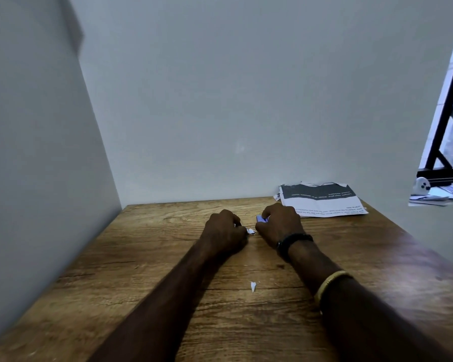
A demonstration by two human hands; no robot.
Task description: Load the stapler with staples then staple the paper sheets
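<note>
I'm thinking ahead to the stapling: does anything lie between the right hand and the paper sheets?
Nothing visible does. The paper sheets lie just beyond the right hand, toward the far right corner of the table; a loose white scrap lies nearer the person.

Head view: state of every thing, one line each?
Left hand: fingers curled, contents hidden.
Right hand: grips small pale blue box, mostly covered.
Stack of printed white paper sheets: flat at far right corner of brown wooden table, untouched.
Torn white paper scrap: loose on table between forearms.
</note>
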